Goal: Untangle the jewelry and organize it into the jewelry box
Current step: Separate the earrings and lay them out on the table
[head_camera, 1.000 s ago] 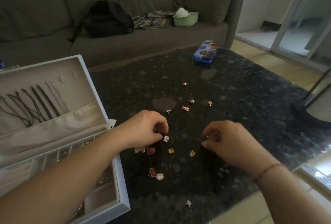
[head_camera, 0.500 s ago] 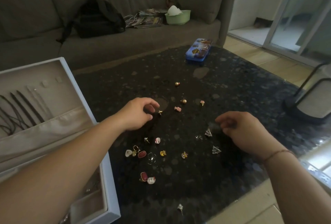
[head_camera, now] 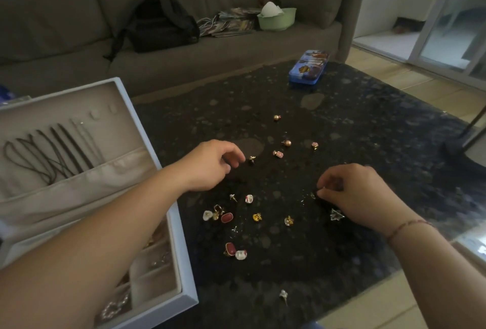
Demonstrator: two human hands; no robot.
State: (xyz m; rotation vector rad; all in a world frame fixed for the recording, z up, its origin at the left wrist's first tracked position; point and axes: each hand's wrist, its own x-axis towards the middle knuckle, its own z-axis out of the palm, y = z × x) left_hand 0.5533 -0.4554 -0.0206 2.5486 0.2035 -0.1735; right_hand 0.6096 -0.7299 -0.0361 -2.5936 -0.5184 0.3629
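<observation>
The white jewelry box (head_camera: pixel 184 263) sits open at my left on the dark speckled table (head_camera: pixel 368 123); its raised lid is lined in pale fabric with a gathered pocket, and thin black cord necklaces (head_camera: pixel 50 152) hang there in loops. The lower tray is split into small padded compartments, where I make out a few glinting pieces, too dim to name. Loose earrings are scattered on the table between my arms: a red oval stone (head_camera: pixel 226 217) touching a white one (head_camera: pixel 207 215), a second red-and-white pair (head_camera: pixel 234 251) nearer me, two small gold flower shapes (head_camera: pixel 257 217), a clear faceted triangle (head_camera: pixel 336 215) just beside my right hand (head_camera: pixel 360 194), and round gold beads (head_camera: pixel 287 143) farther out. My left hand (head_camera: pixel 210 165) hovers with fingers curled, tips just beside a tiny gold stud (head_camera: pixel 252 159); I cannot tell whether it touches. My right hand pinches something small and glinting at the fingertips. A blue printed tin (head_camera: pixel 309 66) lies shut at the far edge.
</observation>
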